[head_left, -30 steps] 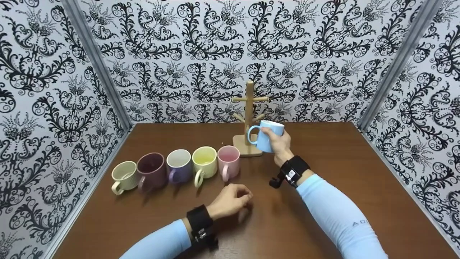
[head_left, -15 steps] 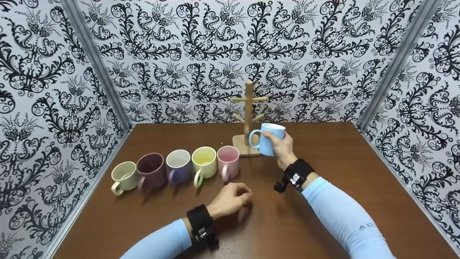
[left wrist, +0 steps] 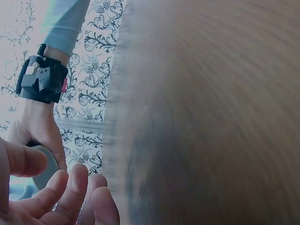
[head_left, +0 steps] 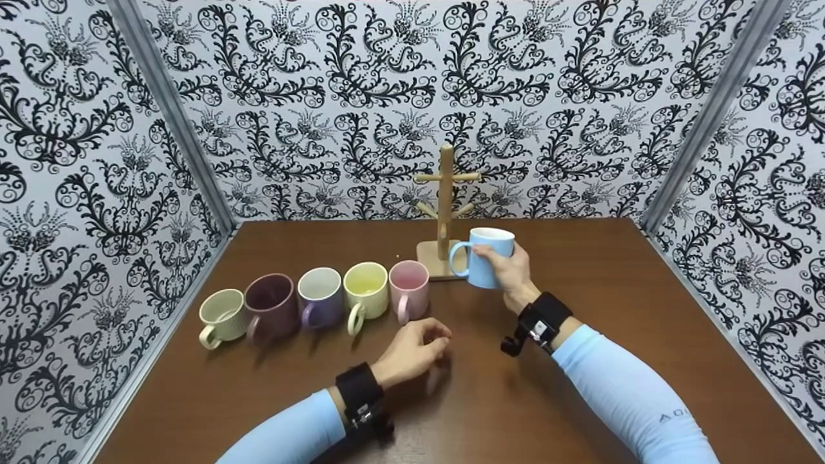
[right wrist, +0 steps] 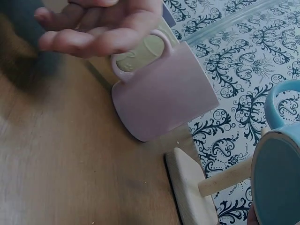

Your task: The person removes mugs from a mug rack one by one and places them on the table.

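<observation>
A light blue mug (head_left: 486,267) is gripped round its body by my right hand (head_left: 512,270), held upright above the table just right of a wooden mug stand (head_left: 445,206). Its handle faces left, and in the right wrist view its underside (right wrist: 279,180) shows, off the table. My left hand (head_left: 416,351) hangs loosely curled over the table with nothing in it, close in front of a pink mug (head_left: 410,293). The left wrist view shows the relaxed fingers (left wrist: 77,180) apart from any object.
Left of the pink mug stand a yellow mug (head_left: 366,290), a purple mug (head_left: 322,303), a maroon mug (head_left: 272,306) and a cream ribbed mug (head_left: 223,316) in a row. The stand's square base (head_left: 428,258) sits behind the row's right end. Patterned walls (head_left: 412,77) enclose the table.
My right hand has come down and slightly right and nearer with the light blue mug, which has gone from tilted to nearly upright. The left hand has barely shifted.
</observation>
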`<state>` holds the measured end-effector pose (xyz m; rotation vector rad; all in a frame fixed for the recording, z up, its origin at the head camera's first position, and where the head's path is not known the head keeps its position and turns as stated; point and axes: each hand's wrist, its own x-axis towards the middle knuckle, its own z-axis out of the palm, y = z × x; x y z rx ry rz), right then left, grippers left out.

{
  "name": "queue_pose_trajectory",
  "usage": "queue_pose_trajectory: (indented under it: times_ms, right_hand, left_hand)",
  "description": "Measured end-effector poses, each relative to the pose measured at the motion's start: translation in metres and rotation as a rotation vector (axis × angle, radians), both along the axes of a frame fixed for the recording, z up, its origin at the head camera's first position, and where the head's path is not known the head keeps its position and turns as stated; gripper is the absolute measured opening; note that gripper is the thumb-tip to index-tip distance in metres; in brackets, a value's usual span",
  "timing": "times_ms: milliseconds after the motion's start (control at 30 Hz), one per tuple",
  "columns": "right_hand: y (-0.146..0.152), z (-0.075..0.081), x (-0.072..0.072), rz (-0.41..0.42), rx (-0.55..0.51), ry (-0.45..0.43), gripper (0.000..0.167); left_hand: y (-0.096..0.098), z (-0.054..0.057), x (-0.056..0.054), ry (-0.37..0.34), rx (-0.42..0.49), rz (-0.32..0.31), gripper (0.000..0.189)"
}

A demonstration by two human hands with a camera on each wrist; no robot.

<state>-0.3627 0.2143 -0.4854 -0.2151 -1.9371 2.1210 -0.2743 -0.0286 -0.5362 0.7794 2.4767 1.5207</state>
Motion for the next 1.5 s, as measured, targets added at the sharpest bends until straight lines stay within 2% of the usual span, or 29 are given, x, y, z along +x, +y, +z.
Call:
queue_pose_trajectory:
  times_ms: [133,567,867,1100,1333,1500]
  right_hand:
    - [0.000,-0.003,0.004,0.009,0.003,0.011,0.057]
    - [0.011,-0.009,0.014,0.054,0.072,0.021,0.059]
    - [0.014,-0.013,0.022,0.088,0.054,0.054,0.056]
    - [0.016,-0.022,0.027,0.115,0.073,0.057,0.058]
    - [0.015,-0.029,0.036,0.161,0.100,0.076,0.057]
    - [0.018,-0.034,0.038,0.189,0.121,0.084,0.057]
  left_hand:
    - [0.000,-0.001,-0.001,0.020,0.010,0.010,0.023]
    - [0.003,0.000,-0.003,-0.004,0.054,0.032,0.025]
    - [0.011,0.001,-0.005,-0.069,0.086,0.031,0.032]
    - [0.020,0.009,-0.005,-0.115,0.084,0.012,0.044]
    - [0.029,0.015,-0.006,-0.147,0.100,0.056,0.057]
    - [0.033,0.018,-0.007,-0.178,0.150,0.057,0.054]
